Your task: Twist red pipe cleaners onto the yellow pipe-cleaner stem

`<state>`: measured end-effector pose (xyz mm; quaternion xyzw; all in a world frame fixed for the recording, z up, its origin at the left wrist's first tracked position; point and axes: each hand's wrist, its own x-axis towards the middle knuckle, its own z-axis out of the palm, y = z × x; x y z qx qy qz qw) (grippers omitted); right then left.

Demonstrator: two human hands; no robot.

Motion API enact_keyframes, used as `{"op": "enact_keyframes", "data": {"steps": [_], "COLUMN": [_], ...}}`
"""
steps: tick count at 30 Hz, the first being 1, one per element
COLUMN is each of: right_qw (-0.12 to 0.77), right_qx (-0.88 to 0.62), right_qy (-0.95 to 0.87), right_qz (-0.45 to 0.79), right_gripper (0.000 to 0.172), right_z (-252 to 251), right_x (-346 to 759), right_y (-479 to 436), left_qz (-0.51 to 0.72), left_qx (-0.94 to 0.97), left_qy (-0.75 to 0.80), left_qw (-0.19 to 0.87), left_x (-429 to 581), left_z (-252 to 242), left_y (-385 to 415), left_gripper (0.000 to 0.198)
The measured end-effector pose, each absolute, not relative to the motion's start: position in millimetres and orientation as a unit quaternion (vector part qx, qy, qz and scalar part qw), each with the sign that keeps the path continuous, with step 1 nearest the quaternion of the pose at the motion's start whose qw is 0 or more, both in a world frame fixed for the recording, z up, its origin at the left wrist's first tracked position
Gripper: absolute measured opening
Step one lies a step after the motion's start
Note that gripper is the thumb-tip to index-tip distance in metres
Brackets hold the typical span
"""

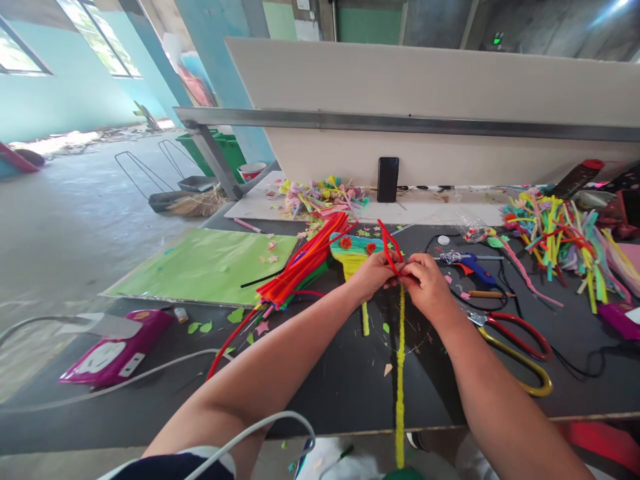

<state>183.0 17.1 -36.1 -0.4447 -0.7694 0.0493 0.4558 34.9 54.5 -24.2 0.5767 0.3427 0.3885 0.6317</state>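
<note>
My left hand [373, 272] and my right hand [424, 283] meet at the middle of the dark table [325, 373], both pinching a bent red pipe cleaner [389, 243] that sticks up between them. A long yellow pipe cleaner [400, 373] runs from under my hands toward me, past the table's front edge. Just beyond my left hand lies a yellow and teal fan-shaped pipe-cleaner piece [353, 257] with small red flowers. A bundle of red, orange and green pipe cleaners [300, 270] lies to its left.
A blue glue gun [470, 265] and red-and-yellow scissors [520, 347] lie right of my hands. Heaps of coloured pipe cleaners [560, 240] sit at right and at the back [320, 195]. A green sheet [210, 265], a pink box [117, 347], a phone [388, 179] and cables surround them.
</note>
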Motion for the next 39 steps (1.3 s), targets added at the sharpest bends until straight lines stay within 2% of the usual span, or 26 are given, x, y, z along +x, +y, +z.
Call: {"op": "enact_keyframes", "data": {"steps": [4,13,19,23,30,33,39], "right_qw": [0.479,0.436,0.448,0.457,0.434,0.447,0.511], "right_qx": [-0.493,-0.617,-0.588,-0.563,-0.571,-0.571,-0.548], "right_qy": [-0.725,-0.652,-0.666,-0.682,-0.689,-0.672,-0.565], "right_qz": [0.045,0.068,0.098,0.089,0.109,0.15,0.347], "right_gripper": [0.008,0.008,0.01,0.009,0.007,0.008,0.012], "right_z": [-38.2,-34.9,-27.9,-26.7,-24.9,-23.3,-22.9], "right_x": [180.8,176.6,185.3,185.1,184.3,184.2,182.6], "right_y": [19.1,12.3,14.3,14.0,12.9,11.8,11.2], "left_qz": [0.412,0.468,0.397,0.352,0.286,0.289,0.312], "left_qx": [0.549,0.553,0.628,0.656,0.644,0.642,0.653], "left_qy": [0.338,0.292,0.299,0.367,0.469,0.475,0.451], "left_qw": [0.643,0.624,0.599,0.558,0.532,0.528,0.523], "left_x": [35.8,39.3,27.8,24.1,32.0,31.4,29.0], "left_z": [-21.5,-18.4,-13.0,-7.4,-8.9,-8.1,-5.7], "left_y": [52.0,48.4,50.1,50.1,47.8,46.7,43.5], "left_gripper": [0.025,0.022,0.027,0.034,0.029,0.028,0.026]}}
